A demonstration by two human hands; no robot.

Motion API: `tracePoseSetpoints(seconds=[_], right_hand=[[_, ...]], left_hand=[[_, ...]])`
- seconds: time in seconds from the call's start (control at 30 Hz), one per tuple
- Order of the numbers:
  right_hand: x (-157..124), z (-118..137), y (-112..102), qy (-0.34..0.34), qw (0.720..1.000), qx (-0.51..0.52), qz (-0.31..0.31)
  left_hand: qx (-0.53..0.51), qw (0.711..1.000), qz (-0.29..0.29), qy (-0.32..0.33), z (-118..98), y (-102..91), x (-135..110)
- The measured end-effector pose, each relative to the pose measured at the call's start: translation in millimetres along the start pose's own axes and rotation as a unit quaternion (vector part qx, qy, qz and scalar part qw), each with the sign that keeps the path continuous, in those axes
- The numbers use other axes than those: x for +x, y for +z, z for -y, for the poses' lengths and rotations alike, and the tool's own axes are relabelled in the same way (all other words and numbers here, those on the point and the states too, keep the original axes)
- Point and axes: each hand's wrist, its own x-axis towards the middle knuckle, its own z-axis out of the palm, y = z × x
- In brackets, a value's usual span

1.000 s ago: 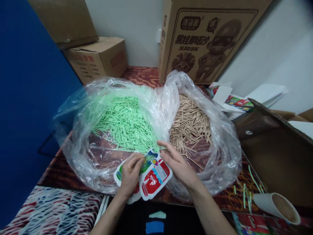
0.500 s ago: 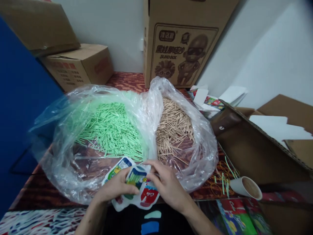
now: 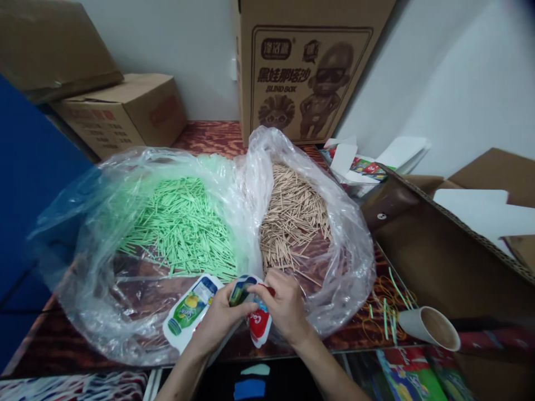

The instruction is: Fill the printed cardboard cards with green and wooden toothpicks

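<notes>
My left hand (image 3: 219, 318) is closed on flat white-edged packets; one with a green-and-yellow Sprite print (image 3: 190, 312) sticks out to its left. My right hand (image 3: 286, 303) pinches at a red Cola-printed packet (image 3: 259, 326), which looks bent between the two hands. A dark blue-green printed part (image 3: 241, 289) shows between my thumbs and fingers. Just beyond the hands, thin green sticks (image 3: 190, 228) lie heaped in a clear plastic bag (image 3: 94, 303). Brown sticks (image 3: 295, 214) fill part of a second clear bag (image 3: 353, 273) to the right.
A tall printed carton (image 3: 313, 83) stands at the back, with a smaller carton (image 3: 154, 111) at left. At right are an open cardboard box (image 3: 443, 245), a tipped paper cup (image 3: 426, 327), rubber bands (image 3: 371, 328) and printed packets (image 3: 409, 373).
My hands have come closer together over the packets. The Cola packet has turned and bent, and the Sprite packet now shows more fully on the left. The view has shifted slightly.
</notes>
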Motion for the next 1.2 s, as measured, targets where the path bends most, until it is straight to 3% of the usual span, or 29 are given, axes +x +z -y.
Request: tracePoseSetpoints(seconds=[0.1, 0.2, 0.27, 0.33, 0.43, 0.53, 0.67, 0.8, 0.9, 1.07, 1.2], right_hand=[[4.4, -12.9, -2.3, 0.007, 0.999, 0.036, 0.017], [22.9, -40.0, -12.3, 0.076, 0.996, 0.035, 0.041], [41.4, -58.6, -18.2, 0.138, 0.981, -0.133, 0.013], [60.0, -70.6, -19.9, 0.170, 0.945, -0.276, 0.037], [80.4, -73.6, -15.4, 0.195, 0.923, -0.309, 0.123], [89.6, -72.1, -10.8, 0.227, 0.924, -0.262, 0.165], [92.2, -83.7, -16.1, 0.260, 0.933, -0.189, 0.159], [88.3, -97.8, -27.5, 0.280, 0.949, -0.042, 0.142], [81.7, -99.7, -32.6, 0.291, 0.943, 0.094, 0.133], [68.2, -96.1, -38.0, 0.311, 0.903, 0.271, 0.121], [54.5, -96.2, -38.9, 0.366, 0.793, 0.480, 0.088]], left_hand=[[0.022, 0.999, -0.038, -0.006, 1.2, 5.6, 3.7], [0.057, 0.997, -0.061, -0.008, -4.0, 6.0, 3.0], [0.066, 0.995, -0.073, -0.005, -7.4, 4.7, 1.2], [0.067, 0.995, -0.079, -0.001, -9.3, 3.3, -0.5], [0.048, 0.996, -0.079, -0.002, -11.0, 2.4, -2.1], [0.019, 0.996, -0.088, 0.000, -13.3, 1.6, -3.6], [0.005, 0.996, -0.088, -0.002, -12.9, -4.1, -6.6], [0.003, 0.996, -0.094, -0.005, -7.8, -14.5, -9.6], [0.012, 0.995, -0.095, 0.000, -5.4, -19.6, -10.5], [0.009, 0.995, -0.095, -0.005, -6.5, -16.2, -10.5], [-0.001, 0.995, -0.098, -0.010, -10.4, -10.4, -11.2]])
